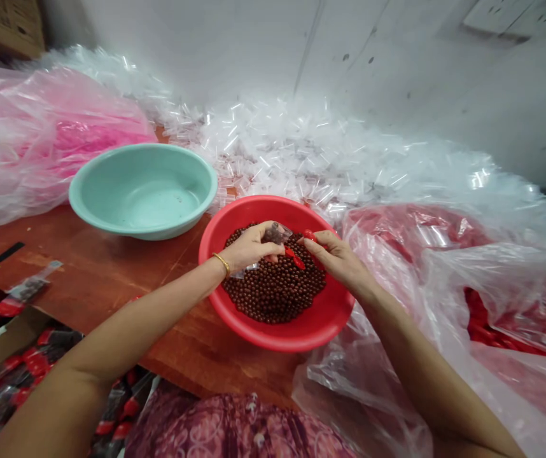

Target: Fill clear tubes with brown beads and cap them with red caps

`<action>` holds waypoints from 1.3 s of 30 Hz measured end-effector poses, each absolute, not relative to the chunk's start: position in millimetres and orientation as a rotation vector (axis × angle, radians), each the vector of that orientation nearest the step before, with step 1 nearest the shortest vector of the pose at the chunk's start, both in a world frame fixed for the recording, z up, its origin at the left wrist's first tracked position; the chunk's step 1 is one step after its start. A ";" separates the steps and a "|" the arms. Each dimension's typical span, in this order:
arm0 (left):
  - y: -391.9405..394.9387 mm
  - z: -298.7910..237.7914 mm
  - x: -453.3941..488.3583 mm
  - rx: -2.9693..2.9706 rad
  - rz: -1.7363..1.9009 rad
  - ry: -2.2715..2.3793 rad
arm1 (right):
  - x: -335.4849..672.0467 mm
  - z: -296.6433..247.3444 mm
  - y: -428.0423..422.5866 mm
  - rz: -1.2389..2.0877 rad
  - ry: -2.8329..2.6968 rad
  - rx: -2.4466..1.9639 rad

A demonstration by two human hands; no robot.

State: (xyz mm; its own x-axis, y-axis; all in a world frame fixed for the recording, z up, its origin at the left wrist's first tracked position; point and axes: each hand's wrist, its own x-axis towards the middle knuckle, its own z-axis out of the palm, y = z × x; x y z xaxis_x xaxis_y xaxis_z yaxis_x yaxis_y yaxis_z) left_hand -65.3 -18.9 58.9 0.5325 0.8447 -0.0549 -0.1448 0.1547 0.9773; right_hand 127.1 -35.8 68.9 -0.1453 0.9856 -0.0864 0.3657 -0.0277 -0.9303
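Observation:
A red basin (pixel 225 312) on the table holds many small round brown balls (pixel 273 292). Over it, my left hand (pixel 249 247), with a gold bracelet at the wrist, is closed around a small clear plastic tube (pixel 277 233) with dark balls inside. A red plastic piece (pixel 294 258) juts out below the tube, by my left fingers; I cannot tell its kind. My right hand (pixel 333 253) pinches a small red cap (pixel 309 235) close to the tube, apart from its end. Clear plastic (pixel 249 268) also shows under my left palm.
A pale green basin (pixel 144 191) stands at the left. Clear tubes (pixel 273 146) are heaped along the wall. Plastic bags (pixel 445 254) with red pieces lie at the right, a pink-filled bag (pixel 63 121) at the left. Filled red-capped tubes (pixel 34 362) sit in a box at lower left.

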 end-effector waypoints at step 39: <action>-15.9 52.0 -68.0 1.089 0.740 0.606 | 123.2 48.0 -39.9 1.518 -1.123 -1.311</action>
State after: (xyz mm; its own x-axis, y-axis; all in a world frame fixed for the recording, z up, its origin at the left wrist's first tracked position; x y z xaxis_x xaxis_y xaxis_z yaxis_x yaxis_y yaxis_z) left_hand -68.0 -15.9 52.0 0.6173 0.7829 -0.0778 -0.2305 0.2745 0.9335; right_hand 123.2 -39.9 48.0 -0.1240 0.9570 -0.2624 -0.0293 -0.2679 -0.9630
